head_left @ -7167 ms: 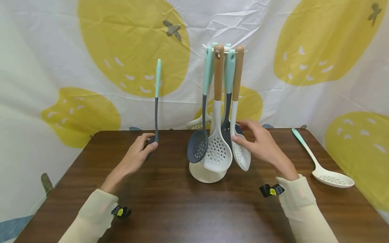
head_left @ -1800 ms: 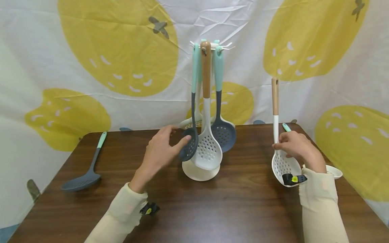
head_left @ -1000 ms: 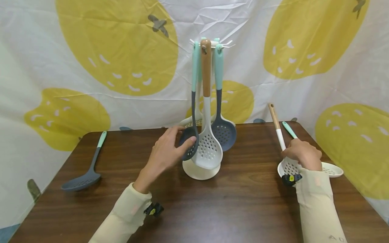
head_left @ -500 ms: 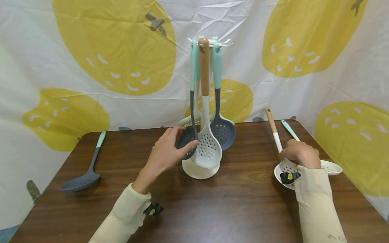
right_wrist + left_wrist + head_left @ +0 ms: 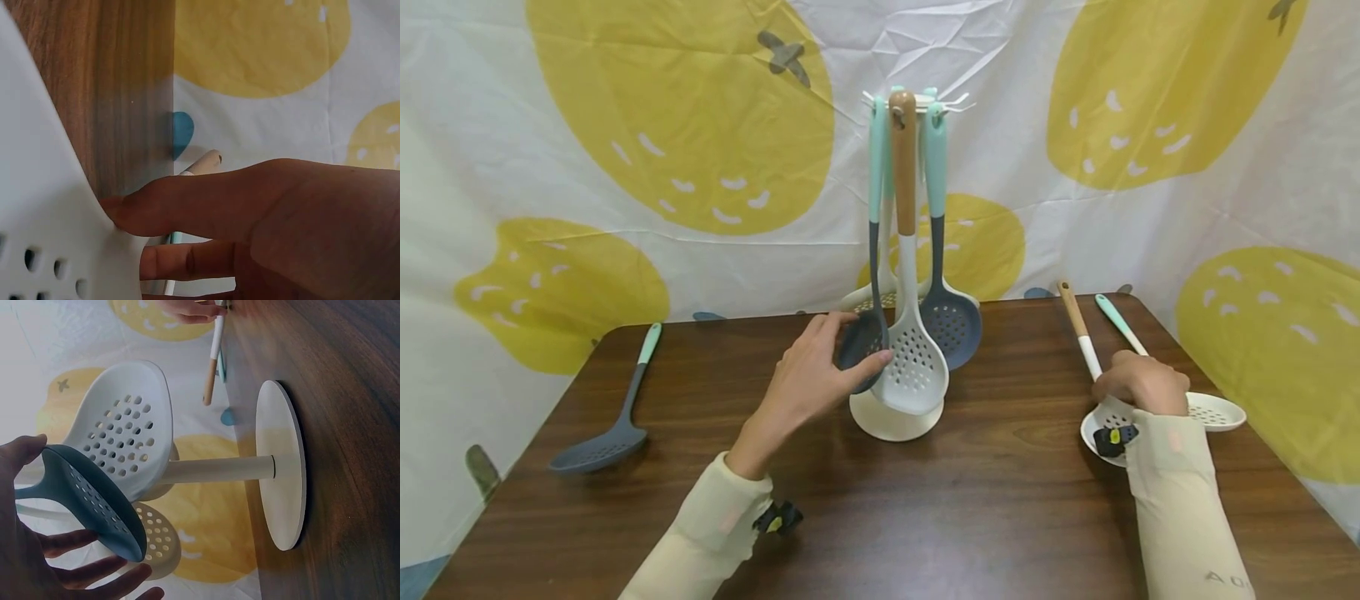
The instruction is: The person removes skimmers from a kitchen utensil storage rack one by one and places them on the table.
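In the head view my left hand (image 5: 805, 368) holds the perforated bowl of a dark blue skimmer (image 5: 857, 340), which hangs by its mint handle from a white utensil stand (image 5: 895, 421). The left wrist view has the thumb at one edge of that bowl and the fingers (image 5: 94, 571) along the other. Over on the right, my right hand (image 5: 1142, 385) grips a white skimmer (image 5: 1088, 357) with a wooden handle where its neck meets the bowl. This skimmer lies low over the table, handle pointing away; the hand covers part of it.
Another white skimmer (image 5: 912, 367) with a wooden handle and a dark blue one (image 5: 953, 327) hang on the stand, with pale ones behind. A dark blue slotted turner (image 5: 602, 446) lies at the left. Beside my right hand lies a cream slotted spoon (image 5: 1216, 412).
The right hand took the white skimmer from the stand to the right and lowered it, its handle tipping down. The left hand left the slotted turner on the table and moved to the hanging skimmer.
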Available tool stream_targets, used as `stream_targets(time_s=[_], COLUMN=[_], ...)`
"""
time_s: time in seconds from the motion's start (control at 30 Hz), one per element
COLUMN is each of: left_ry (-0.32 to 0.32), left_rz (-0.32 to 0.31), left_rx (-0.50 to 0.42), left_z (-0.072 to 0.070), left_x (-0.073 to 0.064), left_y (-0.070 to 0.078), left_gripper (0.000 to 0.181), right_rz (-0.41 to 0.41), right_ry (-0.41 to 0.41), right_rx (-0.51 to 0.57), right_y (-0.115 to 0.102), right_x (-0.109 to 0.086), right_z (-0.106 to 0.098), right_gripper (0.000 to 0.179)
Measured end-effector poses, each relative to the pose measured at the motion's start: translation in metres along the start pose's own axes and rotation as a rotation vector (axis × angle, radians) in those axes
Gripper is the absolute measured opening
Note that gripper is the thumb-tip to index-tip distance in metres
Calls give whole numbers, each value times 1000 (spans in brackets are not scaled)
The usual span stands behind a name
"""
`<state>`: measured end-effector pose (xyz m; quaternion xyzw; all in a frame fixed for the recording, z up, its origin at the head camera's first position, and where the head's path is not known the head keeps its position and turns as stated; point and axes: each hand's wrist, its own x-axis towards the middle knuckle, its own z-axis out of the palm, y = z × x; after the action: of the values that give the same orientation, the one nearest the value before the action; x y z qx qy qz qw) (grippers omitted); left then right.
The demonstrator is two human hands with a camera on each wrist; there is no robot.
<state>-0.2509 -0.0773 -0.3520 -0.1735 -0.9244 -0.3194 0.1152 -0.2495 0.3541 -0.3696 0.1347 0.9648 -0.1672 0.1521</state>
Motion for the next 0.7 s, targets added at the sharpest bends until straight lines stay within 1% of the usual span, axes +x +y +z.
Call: stream_targets(time_s=[0.1,0.3,0.43,0.7], left_ry=[-1,-9,-10,-14], left_rz=[0,1,2,-3], left_rx=[3,1,3,0], left_z=[0,0,0,0], left_x=[0,0,0,-1], left_y=[-1,0,1,0], left_gripper=[75,75,75,75], right_rz=[-2,12,13,-13], right_ry=[15,62,82,57], right_rx=[12,-19,-19,0], right_y=[0,2,2,0], right_x=[2,8,11,9], right_z=[2,4,5,0], right_gripper=[26,27,27,29])
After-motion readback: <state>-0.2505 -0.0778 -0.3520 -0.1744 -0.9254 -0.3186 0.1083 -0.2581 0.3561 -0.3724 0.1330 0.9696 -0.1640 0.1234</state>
